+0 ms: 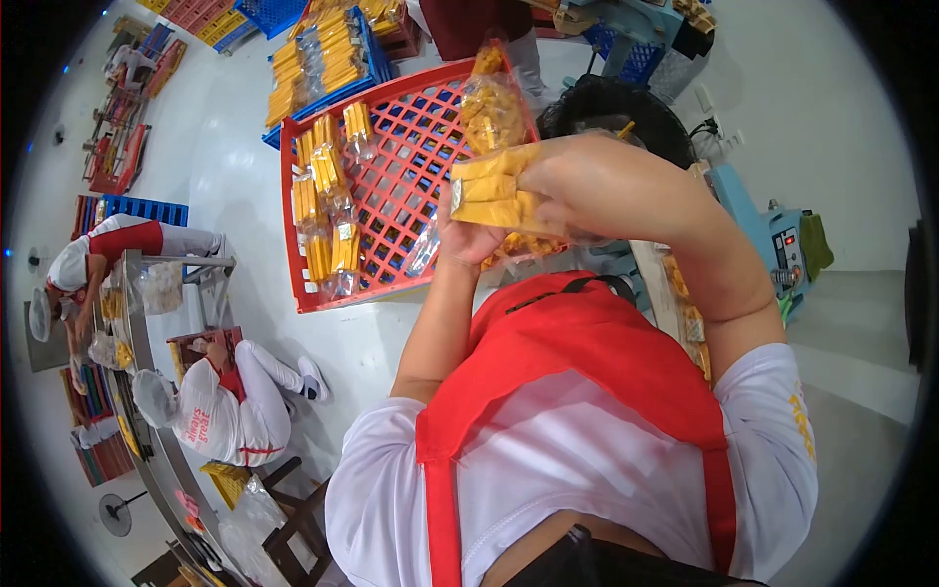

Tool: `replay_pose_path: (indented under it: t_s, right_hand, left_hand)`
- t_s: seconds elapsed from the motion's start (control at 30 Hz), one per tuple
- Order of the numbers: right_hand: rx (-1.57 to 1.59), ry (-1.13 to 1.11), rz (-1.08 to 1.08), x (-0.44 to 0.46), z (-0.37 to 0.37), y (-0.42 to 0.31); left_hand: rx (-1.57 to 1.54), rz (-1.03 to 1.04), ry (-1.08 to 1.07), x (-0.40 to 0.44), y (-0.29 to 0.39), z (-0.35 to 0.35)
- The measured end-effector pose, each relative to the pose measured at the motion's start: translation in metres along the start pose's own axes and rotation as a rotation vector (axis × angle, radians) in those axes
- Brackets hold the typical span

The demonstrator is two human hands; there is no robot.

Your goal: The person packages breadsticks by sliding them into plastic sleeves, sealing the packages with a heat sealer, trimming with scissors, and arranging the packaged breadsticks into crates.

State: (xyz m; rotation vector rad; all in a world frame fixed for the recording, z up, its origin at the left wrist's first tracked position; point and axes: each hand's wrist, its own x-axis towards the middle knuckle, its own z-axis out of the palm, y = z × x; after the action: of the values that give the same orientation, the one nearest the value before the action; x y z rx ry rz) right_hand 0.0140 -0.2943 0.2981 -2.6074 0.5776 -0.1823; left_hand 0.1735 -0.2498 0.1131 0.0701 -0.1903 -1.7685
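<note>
In front of my chest is a clear plastic packet of flat yellow pieces (487, 188), lying in several rows. My left hand (471, 241) supports it from below, its thumb up along the packet's left end. My right hand (558, 186) reaches across from the right and grips the packet's other end; it is slightly blurred and its fingertips are partly hidden. Just beyond my hands is a red lattice crate (391, 176). Filled packets of yellow sticks (330, 166) lie along its left side, and a bag of loose yellow pieces (492, 112) rests at its right.
A blue crate (367, 73) with more packets stands behind the red one. To the right are a teal machine (773, 240) with a lit display and a dark round object (616, 112). Co-workers (230, 406) in white and red are at a long table on the left.
</note>
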Motion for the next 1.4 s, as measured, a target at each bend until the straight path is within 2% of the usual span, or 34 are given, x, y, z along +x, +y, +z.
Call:
replay_pose_path:
  t_s: [0.1,0.17,0.23,0.3,0.37,0.43,0.57,0.67,0.73,0.8,0.83,0.9,0.97,1.1,1.17,1.23,1.37,1.4]
  right_hand:
    - [0.057,0.030,-0.030,-0.007,-0.001,-0.003]
    - [-0.111,-0.097,-0.001,-0.012,-0.009,-0.012]
    - [-0.114,-0.126,-0.001,-0.013,-0.011,-0.008]
    - [-0.128,-0.153,-0.004,-0.018,-0.013,-0.006]
    - [-0.242,-0.061,-0.014,-0.023,-0.016,-0.010]
    - [-0.290,-0.069,-0.047,-0.023,-0.020,-0.013]
    - [-0.294,-0.003,-0.073,-0.027,-0.023,-0.013]
    - [-0.248,-0.012,0.011,-0.028,-0.027,-0.010]
    - [-0.231,0.062,-0.036,-0.028,-0.025,-0.009]
    - [-0.209,0.130,-0.084,-0.030,-0.024,-0.012]
    - [-0.205,0.059,-0.041,-0.031,-0.027,-0.015]
    - [-0.205,-0.009,-0.002,-0.033,-0.032,-0.019]
    - [-0.264,0.112,-0.147,-0.040,-0.034,-0.020]
    - [-0.292,0.142,-0.103,-0.043,-0.043,-0.034]
    - [-0.318,0.303,-0.129,-0.048,-0.048,-0.039]
    - [-0.298,0.372,-0.105,-0.059,-0.058,-0.046]
    - [-0.221,0.519,-0.029,-0.082,-0.070,-0.040]
    - [-0.224,0.516,-0.031,-0.087,-0.066,-0.032]
  left_hand:
    - [0.047,-0.011,-0.087,-0.002,0.005,-0.006]
    - [0.092,-0.026,-0.143,-0.004,0.003,-0.009]
    - [0.206,-0.062,-0.126,-0.005,0.001,-0.005]
    - [0.141,-0.110,-0.154,-0.005,-0.001,-0.004]
    - [0.074,-0.156,-0.185,-0.003,-0.004,-0.003]
    - [0.011,-0.126,-0.037,-0.002,-0.009,-0.002]
    - [0.083,-0.131,0.035,0.006,-0.016,0.004]
    - [0.011,-0.195,-0.042,0.005,-0.019,-0.002]
    - [-0.056,-0.171,-0.239,0.003,-0.020,0.000]
    - [0.010,-0.155,-0.164,0.003,-0.015,0.010]
    - [0.081,-0.135,-0.088,0.004,-0.012,0.017]
    - [0.088,-0.092,-0.080,0.005,-0.010,0.022]
    - [0.090,-0.052,-0.067,0.005,-0.010,0.023]
    - [0.000,-0.042,-0.081,0.001,-0.009,0.016]
    - [-0.001,-0.029,-0.088,0.001,-0.009,0.012]
    - [-0.105,-0.041,-0.106,0.000,-0.007,0.007]
    - [-0.100,-0.046,-0.136,-0.002,0.003,0.004]
    - [0.017,-0.044,-0.090,-0.003,0.006,0.003]
